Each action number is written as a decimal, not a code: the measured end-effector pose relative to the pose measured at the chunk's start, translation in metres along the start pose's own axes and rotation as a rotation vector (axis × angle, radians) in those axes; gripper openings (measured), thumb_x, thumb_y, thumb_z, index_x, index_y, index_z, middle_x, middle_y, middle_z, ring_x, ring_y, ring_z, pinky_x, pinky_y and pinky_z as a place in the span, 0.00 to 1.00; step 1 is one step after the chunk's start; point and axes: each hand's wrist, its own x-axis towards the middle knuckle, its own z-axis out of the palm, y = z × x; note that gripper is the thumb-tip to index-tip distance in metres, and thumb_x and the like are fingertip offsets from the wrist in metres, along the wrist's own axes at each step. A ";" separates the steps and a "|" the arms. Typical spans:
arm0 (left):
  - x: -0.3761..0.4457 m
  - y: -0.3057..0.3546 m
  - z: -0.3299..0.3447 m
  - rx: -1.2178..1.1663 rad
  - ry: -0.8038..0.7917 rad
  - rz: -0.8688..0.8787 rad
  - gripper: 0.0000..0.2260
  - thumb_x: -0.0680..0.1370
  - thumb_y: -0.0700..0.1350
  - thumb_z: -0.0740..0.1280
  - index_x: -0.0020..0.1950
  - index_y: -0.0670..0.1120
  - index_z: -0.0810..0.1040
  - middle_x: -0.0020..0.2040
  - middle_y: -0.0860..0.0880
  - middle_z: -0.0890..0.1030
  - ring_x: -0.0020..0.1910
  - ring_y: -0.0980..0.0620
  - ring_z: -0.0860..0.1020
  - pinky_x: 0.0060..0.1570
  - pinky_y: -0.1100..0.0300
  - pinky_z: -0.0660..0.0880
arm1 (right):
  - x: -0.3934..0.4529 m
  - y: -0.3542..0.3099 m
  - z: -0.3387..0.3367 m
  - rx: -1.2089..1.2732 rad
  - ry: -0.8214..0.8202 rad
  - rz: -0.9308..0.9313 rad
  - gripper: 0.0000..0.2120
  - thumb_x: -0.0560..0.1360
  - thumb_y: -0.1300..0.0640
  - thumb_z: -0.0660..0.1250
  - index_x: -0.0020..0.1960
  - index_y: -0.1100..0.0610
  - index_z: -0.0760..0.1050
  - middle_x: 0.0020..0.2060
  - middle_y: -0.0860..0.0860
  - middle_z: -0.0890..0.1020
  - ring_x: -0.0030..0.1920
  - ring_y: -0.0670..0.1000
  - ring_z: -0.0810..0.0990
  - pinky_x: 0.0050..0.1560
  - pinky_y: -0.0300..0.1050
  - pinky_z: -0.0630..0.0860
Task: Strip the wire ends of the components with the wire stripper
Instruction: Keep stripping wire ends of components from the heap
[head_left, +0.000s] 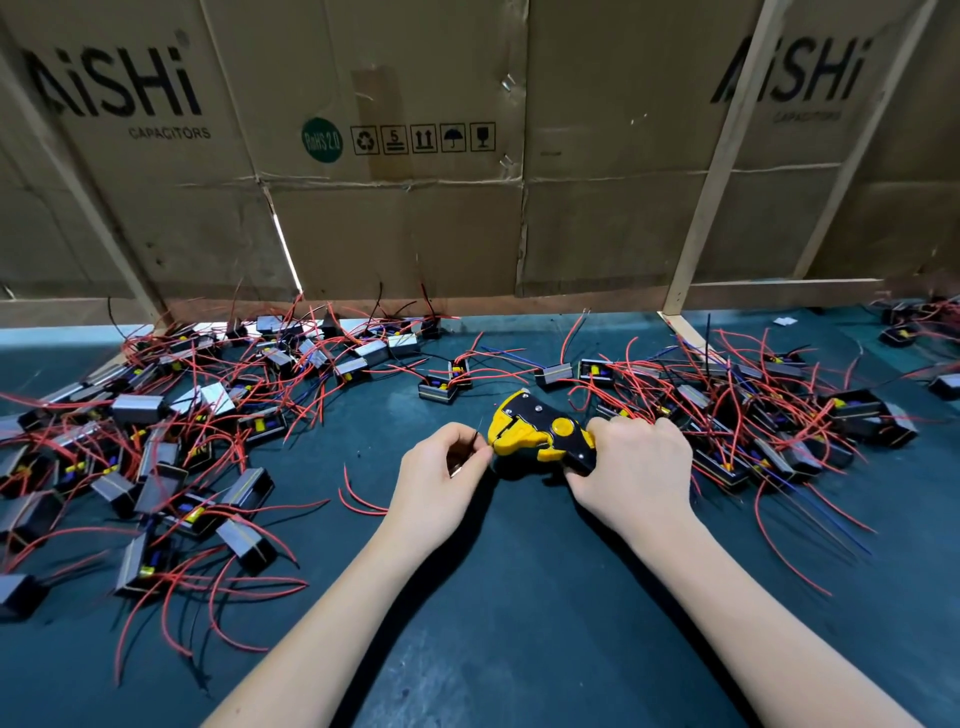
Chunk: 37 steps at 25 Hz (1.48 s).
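Observation:
A yellow and black wire stripper (540, 432) is held at the table's middle, its jaws pointing left. My right hand (631, 470) grips its handles. My left hand (441, 473) pinches a thin dark wire (474, 439) right at the stripper's jaws; the component it belongs to is hidden under the hand. Several small black box components with red, blue and black wires lie in a pile on the left (156, 457) and another pile on the right (753, 415).
The table has a dark blue-green mat (519, 597). A cardboard wall (415, 156) with wooden battens stands along the back edge. Two components (447, 382) lie just behind the stripper. Loose red wires (358, 499) lie left of my left wrist.

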 end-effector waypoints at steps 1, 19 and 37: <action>0.000 0.000 0.000 -0.004 -0.001 0.003 0.03 0.77 0.40 0.68 0.43 0.45 0.78 0.36 0.50 0.79 0.35 0.54 0.73 0.41 0.61 0.70 | 0.001 0.001 0.001 0.000 -0.018 0.022 0.15 0.67 0.41 0.70 0.38 0.52 0.75 0.36 0.52 0.82 0.40 0.57 0.81 0.38 0.45 0.61; 0.003 0.011 -0.018 -0.060 -0.179 0.196 0.30 0.76 0.50 0.70 0.75 0.52 0.62 0.70 0.56 0.70 0.64 0.64 0.73 0.66 0.65 0.68 | 0.003 0.016 -0.030 0.748 0.247 0.242 0.13 0.68 0.42 0.74 0.37 0.50 0.75 0.30 0.46 0.77 0.34 0.47 0.74 0.40 0.44 0.72; 0.027 -0.035 -0.085 0.555 0.456 -0.003 0.08 0.73 0.37 0.69 0.50 0.45 0.81 0.39 0.49 0.82 0.44 0.44 0.77 0.47 0.53 0.72 | 0.016 0.030 -0.019 1.164 0.001 0.448 0.10 0.77 0.53 0.69 0.40 0.57 0.79 0.35 0.54 0.83 0.41 0.56 0.80 0.48 0.47 0.72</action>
